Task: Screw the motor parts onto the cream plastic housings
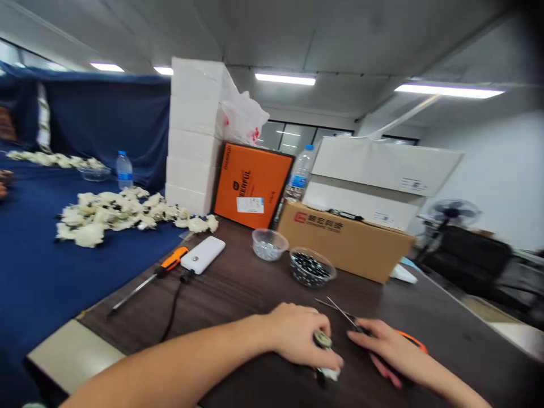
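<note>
My left hand [297,334] is closed around a small cream-white piece [330,374] with a dark end; a beige round part shows between the thumb and forefinger. The fingers cover most of it. To its right, my right hand [386,343] is closed over a pair of scissors [342,310], whose thin blades stand apart and point away from me. Orange and red handle parts show beyond the hand, partly hidden by it. Past both hands stands a clear bowl of black small parts [312,269], beside a clear bowl of pale small parts [269,246].
An orange-handled screwdriver [172,259] and a white power bank [203,255] with a black cable lie left. Many cream pieces [106,215] are heaped on the blue cloth [38,272]. An orange box [250,184] and a brown carton [344,241] stand at the back of the dark table.
</note>
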Motion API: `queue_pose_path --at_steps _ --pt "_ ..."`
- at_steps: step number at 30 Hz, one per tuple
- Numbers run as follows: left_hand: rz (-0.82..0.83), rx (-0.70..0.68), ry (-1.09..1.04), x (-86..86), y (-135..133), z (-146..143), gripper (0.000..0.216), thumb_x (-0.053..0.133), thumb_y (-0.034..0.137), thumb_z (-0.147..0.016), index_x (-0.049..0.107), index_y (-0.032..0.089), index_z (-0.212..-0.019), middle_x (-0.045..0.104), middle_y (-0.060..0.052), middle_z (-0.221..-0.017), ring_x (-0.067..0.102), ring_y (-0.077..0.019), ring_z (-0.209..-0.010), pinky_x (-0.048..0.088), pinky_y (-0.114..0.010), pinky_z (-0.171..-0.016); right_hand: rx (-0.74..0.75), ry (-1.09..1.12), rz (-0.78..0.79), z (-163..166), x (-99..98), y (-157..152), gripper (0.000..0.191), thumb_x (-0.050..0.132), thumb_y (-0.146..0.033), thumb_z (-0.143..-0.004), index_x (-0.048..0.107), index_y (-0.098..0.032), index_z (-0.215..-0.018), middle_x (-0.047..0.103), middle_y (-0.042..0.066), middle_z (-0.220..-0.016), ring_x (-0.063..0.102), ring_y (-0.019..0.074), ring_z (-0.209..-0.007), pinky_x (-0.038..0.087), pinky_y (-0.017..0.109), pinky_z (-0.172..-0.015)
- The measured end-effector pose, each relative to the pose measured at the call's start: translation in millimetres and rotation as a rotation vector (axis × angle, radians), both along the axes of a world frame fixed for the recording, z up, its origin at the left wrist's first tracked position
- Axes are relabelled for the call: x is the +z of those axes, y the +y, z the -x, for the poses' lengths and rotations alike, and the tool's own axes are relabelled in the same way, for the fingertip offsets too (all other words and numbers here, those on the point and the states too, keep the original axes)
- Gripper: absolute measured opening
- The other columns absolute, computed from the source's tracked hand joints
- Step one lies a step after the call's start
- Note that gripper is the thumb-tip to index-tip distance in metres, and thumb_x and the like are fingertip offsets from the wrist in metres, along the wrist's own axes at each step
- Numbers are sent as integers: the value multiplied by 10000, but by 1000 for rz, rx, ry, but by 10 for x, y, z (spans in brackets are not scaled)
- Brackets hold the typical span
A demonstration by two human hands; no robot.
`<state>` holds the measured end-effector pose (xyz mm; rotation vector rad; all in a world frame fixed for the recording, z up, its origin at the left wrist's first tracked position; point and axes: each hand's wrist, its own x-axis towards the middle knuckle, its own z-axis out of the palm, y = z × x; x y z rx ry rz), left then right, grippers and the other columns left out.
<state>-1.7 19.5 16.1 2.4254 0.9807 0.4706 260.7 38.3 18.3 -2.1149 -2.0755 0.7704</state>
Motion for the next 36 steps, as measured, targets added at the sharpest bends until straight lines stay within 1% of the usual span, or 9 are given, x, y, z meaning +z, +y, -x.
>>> queue_pose_path --at_steps 2,4,8,13,19,25,31,36 --pt "-13 -5 -29 -8 -46 24 346 666 581 -834 617 282 -1002 709 -52 -1146 664 -302 -1079 482 -405 -901 28 24 65 -52 15 11 247 544 -380 -1086 662 -167 -1044 639 -55 -702 549 77 -443 486 204 -442" --pt "-18 -13 -39 -8 -74 32 360 664 591 -814 618 274 -979 715 -40 -1113 671 -300 -1032 488 -406 -885 47 50 100 -71 34 12 266 578 -403 -1066 657 -150 -1082 666 -31 -783 594 91 -510 524 225 -486" --pt "-48 -10 -45 -9 -110 14 311 632 543 -845 618 264 -981 718 -33 -1063 668 -288 -992 487 -402 -858 73 104 134 -82 77 -30 270 608 -406 -1047 655 -155 -1137 699 16 -931 667 133 -658 582 281 -591" --pt "-70 -5 -29 -28 -139 -13 321 597 530 -886 621 234 -1008 706 -47 -1037 651 -256 -950 476 -400 -826 120 136 156 -114 101 -76 267 632 -395 -1034 660 -157 -1151 707 37 -1006 694 161 -750 603 322 -662" --pt "-78 11 -23 -37 -162 -16 267 586 522 -889 603 265 -959 711 -4 -986 652 -250 -930 438 -350 -785 182 136 153 -138 92 -80 255 639 -377 -1031 657 -158 -1159 705 37 -1014 694 161 -755 605 319 -660" --pt "-100 23 -5 -22 -207 -33 239 554 486 -915 591 254 -958 705 -2 -975 646 -236 -889 418 -337 -754 193 124 118 -156 51 -87 270 639 -386 -1030 652 -160 -1179 705 41 -1027 696 164 -761 607 322 -661" --pt "-110 17 -4 -13 -284 -39 214 556 461 -918 579 255 -968 700 0 -987 641 -234 -890 415 -338 -763 198 84 85 -165 -15 -89 283 636 -386 -1031 647 -168 -1212 704 56 -1084 706 183 -821 615 352 -710" --pt "-98 19 -2 -18 -315 -31 214 560 466 -917 577 262 -979 699 3 -1004 644 -237 -906 416 -341 -774 222 54 54 -148 -30 -96 292 631 -402 -1033 648 -169 -1207 706 54 -1074 705 181 -812 613 350 -706"
